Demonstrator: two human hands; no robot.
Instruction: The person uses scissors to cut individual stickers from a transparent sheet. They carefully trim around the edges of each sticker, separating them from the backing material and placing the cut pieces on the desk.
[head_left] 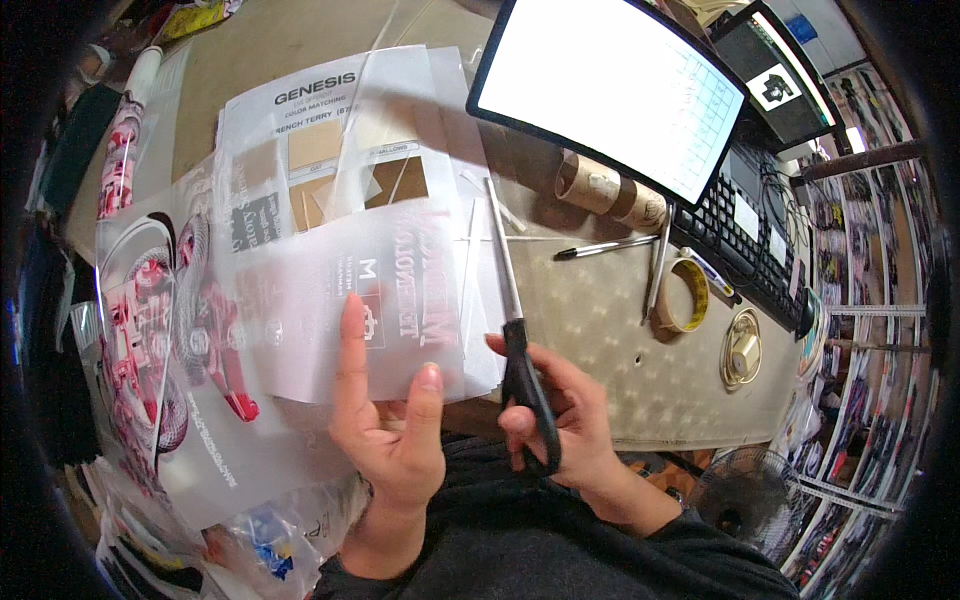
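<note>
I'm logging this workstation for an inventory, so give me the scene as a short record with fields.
Left hand: at the near edge of a translucent printed film, thumb and index finger over it; grip unclear
Right hand: holding black-handled scissors, blades pointing away from the person
Partly under film: printed paper sheets with beige and brown swatches
Right of papers: pen, tape roll, cardboard tube, coiled cable with adapter
Farther right: black keyboard

The large screen (610, 95) is cut off by the upper edge, and its faint grid (705, 120) is too small to read. The translucent film (305, 330) partly hides the papers (350, 130) beneath.
</note>
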